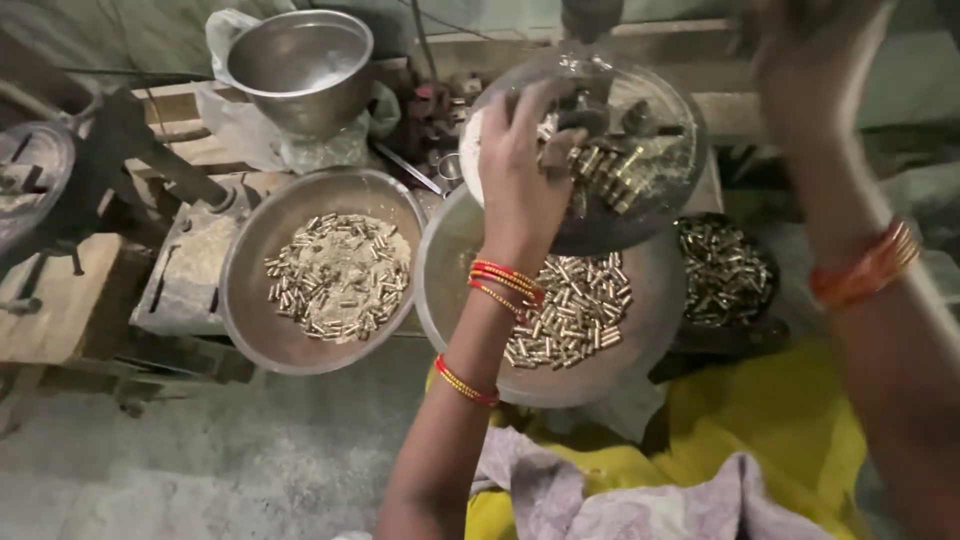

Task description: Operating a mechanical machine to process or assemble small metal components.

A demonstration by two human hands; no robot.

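while left hand (pixel 520 165) pinches brass pieces (pixel 600 170), right hand (pixel 810 50) blurred, grip unclear; three pans.

Both arms bare, no sleeves. Left hand (pixel 520 170): stack of thin red and gold bangles (pixel 507 283) at the wrist, plus a single red-and-gold beaded bangle (pixel 466 381) nearer on the forearm. Right hand (pixel 815 50), far right: blurred, wrist carries a band of orange-red and gold bangles (pixel 865 268). No rings discernible. Lap at near edge: bright yellow cloth garment (pixel 790 420) with a pale lilac-grey draped cloth (pixel 600 495) over it.
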